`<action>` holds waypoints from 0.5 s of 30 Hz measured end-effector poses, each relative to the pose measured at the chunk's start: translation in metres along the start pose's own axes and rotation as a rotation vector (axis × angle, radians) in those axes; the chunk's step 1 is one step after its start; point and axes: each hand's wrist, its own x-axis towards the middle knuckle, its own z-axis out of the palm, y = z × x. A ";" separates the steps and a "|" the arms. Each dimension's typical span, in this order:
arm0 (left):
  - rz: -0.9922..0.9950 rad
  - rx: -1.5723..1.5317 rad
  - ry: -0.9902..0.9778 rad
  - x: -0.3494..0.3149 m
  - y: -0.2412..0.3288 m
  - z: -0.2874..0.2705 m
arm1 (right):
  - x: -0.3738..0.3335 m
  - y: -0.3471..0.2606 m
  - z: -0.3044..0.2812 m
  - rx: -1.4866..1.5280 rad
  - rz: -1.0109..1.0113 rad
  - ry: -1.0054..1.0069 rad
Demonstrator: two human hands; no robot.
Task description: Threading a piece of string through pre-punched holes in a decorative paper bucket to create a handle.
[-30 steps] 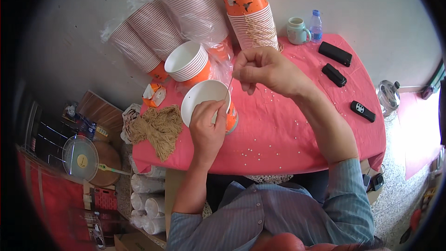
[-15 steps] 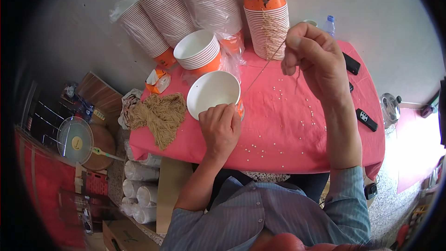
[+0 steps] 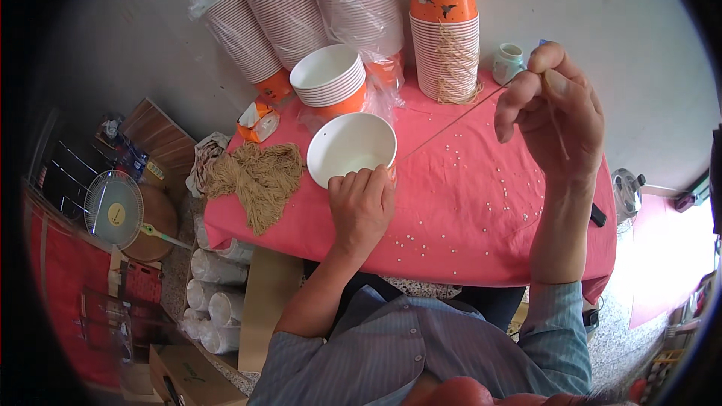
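On the pink tablecloth a white-lined paper bucket [image 3: 347,143] stands tilted, its mouth facing me. My left hand [image 3: 361,210] is closed over its near rim, fingers wrapped on the edge. From the bucket's right side a thin brown string [image 3: 459,117] runs taut, up and to the right. My right hand [image 3: 562,109], raised above the table's right part, pinches that string between thumb and forefinger; a loose end hangs below the pinch. A bundle of tan strings [image 3: 259,180] lies left of the bucket.
Behind stand nested orange buckets [image 3: 329,79], plastic-wrapped stacks [image 3: 248,45] and a tall stack draped with strings [image 3: 444,37]. A pale jar [image 3: 508,64] is at the back right. Small white bits are scattered across the tablecloth [image 3: 451,210]. An orange packet [image 3: 258,122] lies back left.
My right hand has moved further right and slightly down, drawing the string out longer. My left hand stays on the bucket's rim. The view has shifted slightly.
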 end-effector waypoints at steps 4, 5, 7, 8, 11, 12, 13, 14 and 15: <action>-0.007 -0.019 0.011 0.000 0.000 0.000 | 0.003 -0.002 -0.020 -0.045 -0.089 -0.161; 0.001 -0.019 0.019 0.001 0.000 0.001 | 0.002 -0.002 -0.021 -0.050 -0.090 -0.162; 0.011 -0.021 0.032 0.001 0.000 0.002 | 0.000 -0.002 -0.023 -0.025 -0.140 -0.074; 0.007 -0.014 0.036 0.001 0.000 0.002 | 0.000 -0.002 -0.025 -0.030 -0.142 -0.076; 0.005 -0.007 0.039 0.000 0.000 0.002 | 0.001 -0.004 -0.028 -0.076 -0.134 0.018; 0.003 -0.002 0.037 -0.001 -0.001 0.002 | 0.001 -0.003 -0.026 -0.116 -0.148 0.103; 0.002 -0.003 0.037 -0.001 -0.001 0.002 | 0.001 -0.003 -0.025 -0.155 -0.161 0.188; 0.003 -0.007 0.039 -0.001 0.000 0.003 | 0.001 -0.004 -0.026 -0.155 -0.160 0.187; 0.004 -0.011 0.041 -0.001 -0.001 0.003 | 0.002 -0.005 -0.027 -0.167 -0.180 0.207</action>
